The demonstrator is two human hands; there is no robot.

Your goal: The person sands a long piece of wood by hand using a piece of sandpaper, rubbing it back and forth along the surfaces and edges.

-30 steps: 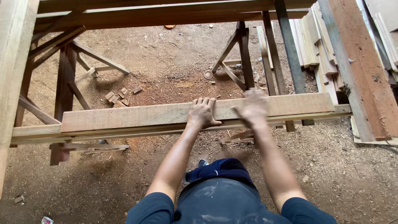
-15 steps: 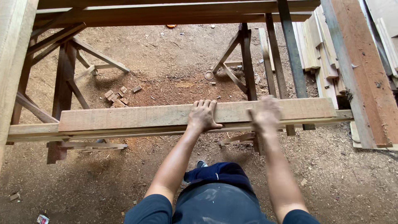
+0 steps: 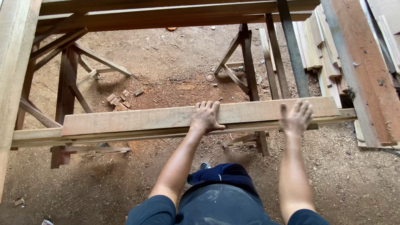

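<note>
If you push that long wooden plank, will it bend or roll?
The plank looks thick and flat, so it would likely stay stiff and slide, not roll. It is long, so probably heavy. The left hand presses on it.

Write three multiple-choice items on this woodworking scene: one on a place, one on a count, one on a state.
1. Where does the left hand rest?
A. on the top plank
B. on the dirt floor
C. on a sawhorse leg

2. How many hands are at the plank?
A. one
B. two
C. four

3. How is the right hand?
A. clenched in a fist
B. fingers spread, blurred
C. gripping a tool

Answers: 1 A, its palm lies flat on the wood. 2 B, both hands are at it. 3 B, its spread fingers are blurred near the plank's right end.
</note>
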